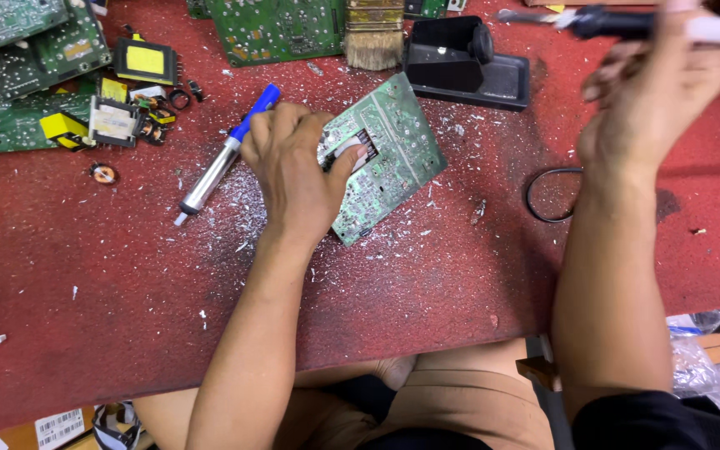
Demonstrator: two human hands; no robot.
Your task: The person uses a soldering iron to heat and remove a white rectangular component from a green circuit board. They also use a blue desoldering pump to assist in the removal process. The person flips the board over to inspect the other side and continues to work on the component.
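Circuit board [389,154] lies near the middle of the surface [127,275], tilted, left hand [293,171] resting on its left edge. Desoldering pump [225,154] lies just left of that hand, slanting. Farther left: cluster of transformers [118,112], with more boards [27,58] behind them at the far left corner. Behind the centre board: a brush [373,33], and to its right a soldering stand [464,67]. Right hand [652,92] is raised at far right, holding a soldering iron [627,23]. Cable loop [547,196] lies right of the board, beside the right forearm.
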